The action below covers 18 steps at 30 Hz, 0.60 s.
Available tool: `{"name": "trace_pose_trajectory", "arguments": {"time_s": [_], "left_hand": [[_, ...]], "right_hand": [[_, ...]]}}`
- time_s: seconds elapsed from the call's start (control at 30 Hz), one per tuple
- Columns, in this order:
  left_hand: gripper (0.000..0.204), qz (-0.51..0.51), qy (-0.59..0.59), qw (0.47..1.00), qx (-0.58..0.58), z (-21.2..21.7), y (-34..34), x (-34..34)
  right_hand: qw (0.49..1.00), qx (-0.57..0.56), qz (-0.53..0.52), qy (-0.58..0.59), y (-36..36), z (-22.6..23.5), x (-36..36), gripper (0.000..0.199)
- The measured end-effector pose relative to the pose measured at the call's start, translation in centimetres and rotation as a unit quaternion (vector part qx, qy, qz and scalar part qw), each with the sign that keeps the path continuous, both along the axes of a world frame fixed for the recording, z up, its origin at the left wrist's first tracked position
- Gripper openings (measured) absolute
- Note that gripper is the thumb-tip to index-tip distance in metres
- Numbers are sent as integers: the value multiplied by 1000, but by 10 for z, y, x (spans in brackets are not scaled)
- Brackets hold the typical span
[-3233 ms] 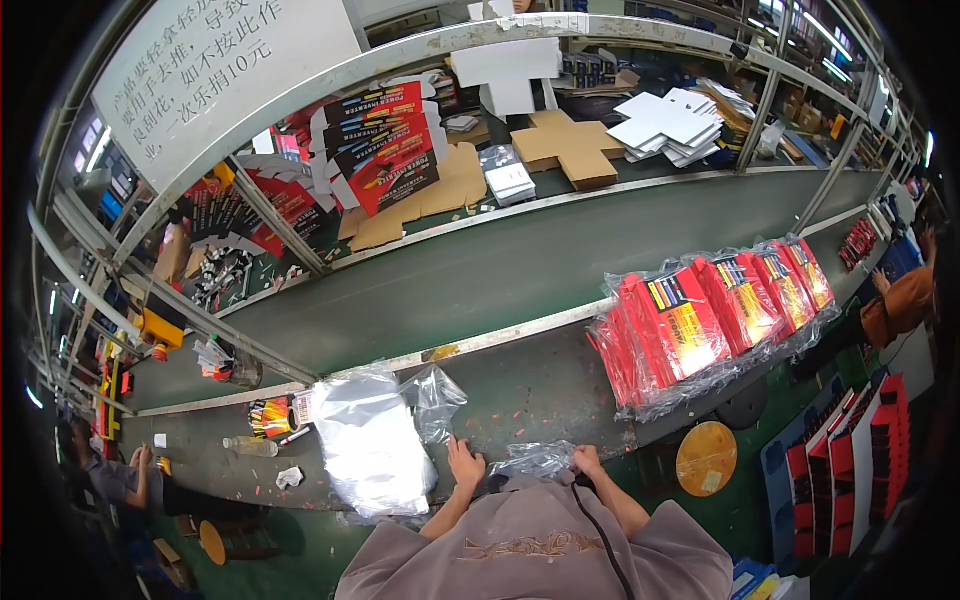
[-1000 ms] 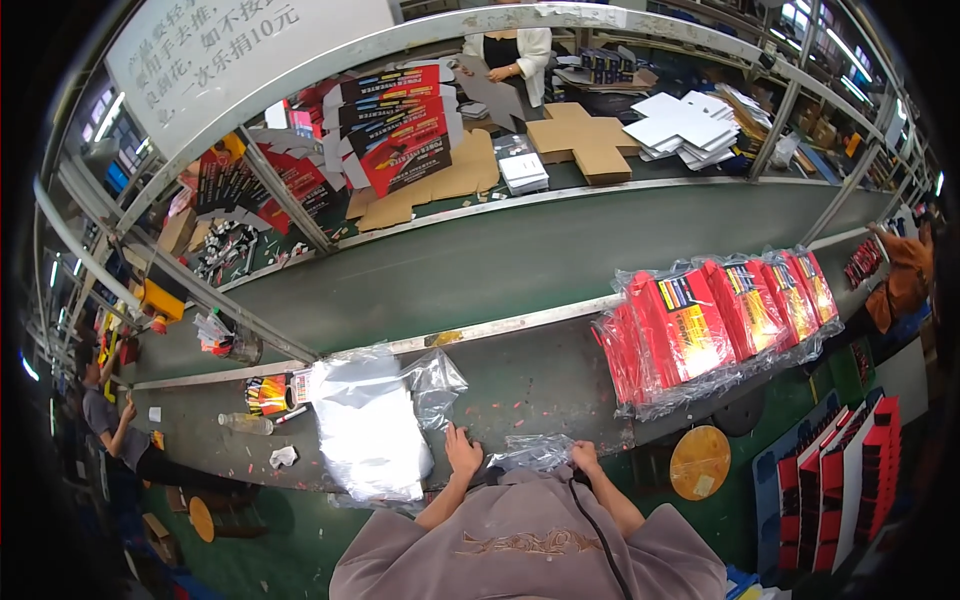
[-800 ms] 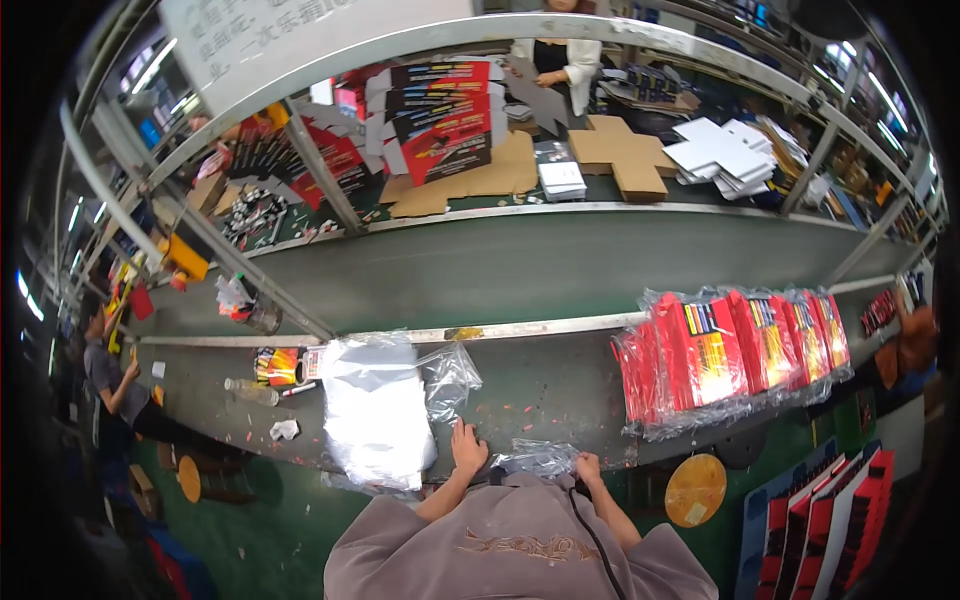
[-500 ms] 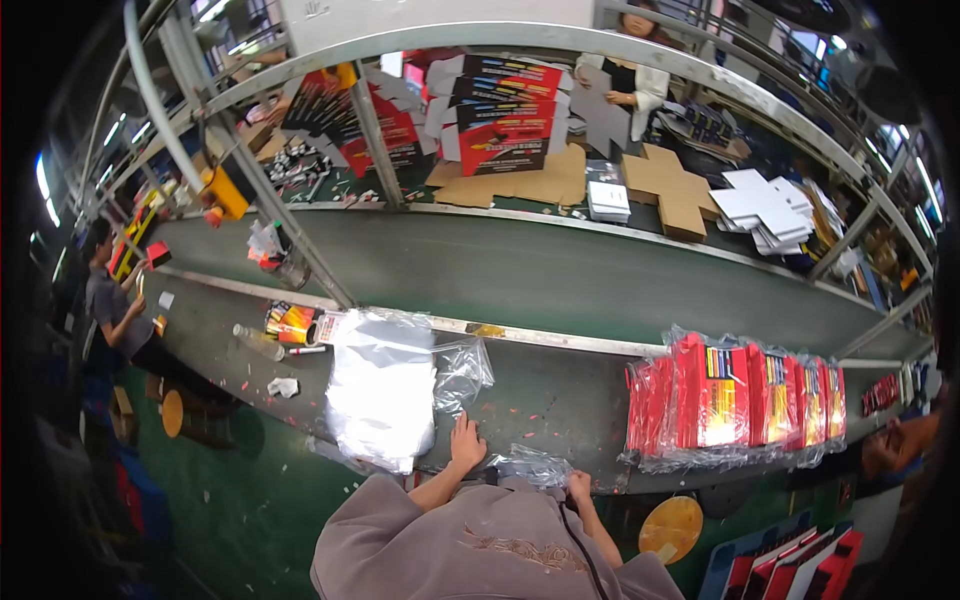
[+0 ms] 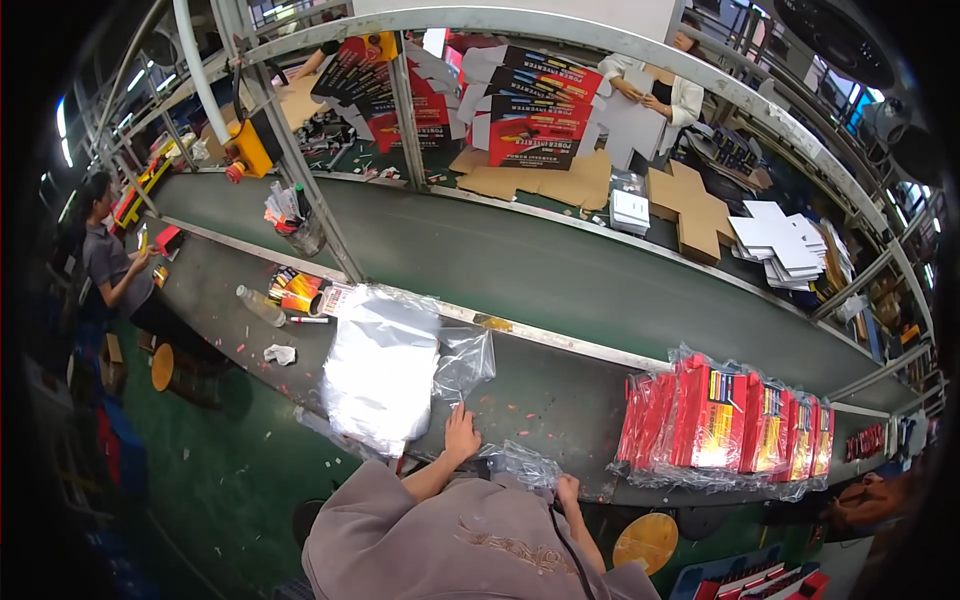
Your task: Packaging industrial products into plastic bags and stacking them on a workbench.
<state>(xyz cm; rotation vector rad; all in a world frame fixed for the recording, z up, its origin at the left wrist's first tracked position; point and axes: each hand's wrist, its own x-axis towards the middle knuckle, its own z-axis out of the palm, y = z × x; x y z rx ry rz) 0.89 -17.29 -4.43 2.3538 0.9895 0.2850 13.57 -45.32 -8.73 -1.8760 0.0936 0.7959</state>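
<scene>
My left hand [image 5: 461, 434] rests on the dark bench with its fingers stretched forward. Its fingertips are at the near corner of a loose clear plastic bag [image 5: 466, 360]. That bag pokes out from a shiny stack of clear plastic bags [image 5: 380, 370] on the left. Close to my body lies a crumpled clear plastic bag [image 5: 527, 465] at the bench edge. The fist of my right hand [image 5: 568, 489] is closed at the right end of this crumpled bag. To the right stands a row of red printed boxes [image 5: 715, 420] in clear plastic.
A bottle [image 5: 262, 306], a marker [image 5: 309, 320] and crumpled white paper [image 5: 280, 354] lie left. Beyond a metal rail [image 5: 560, 340] runs a green conveyor belt [image 5: 480, 250]. Co-workers stand far left and across. A round stool [image 5: 645, 543] is at the lower right.
The whole view has tilted and shifted a little. My left hand's fingers look closer together, at the loose bag's corner. My right hand stays at the crumpled bag.
</scene>
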Motion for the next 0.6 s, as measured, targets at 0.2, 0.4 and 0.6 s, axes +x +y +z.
{"name": "trace_pose_trajectory", "arguments": {"time_s": [0.2,0.4,0.6], "left_hand": [[41,7,6,1000,2,0,-1,0],[41,6,0,1000,2,0,-1,0],[42,4,1,1000,11,-2,0,-2]], "right_hand": [[1000,-20,0,-6,3,3,-1,22],[1000,-18,-7,-24,2,-7,-1,21],[999,-37,6,-13,1,-6,-1,18]]}}
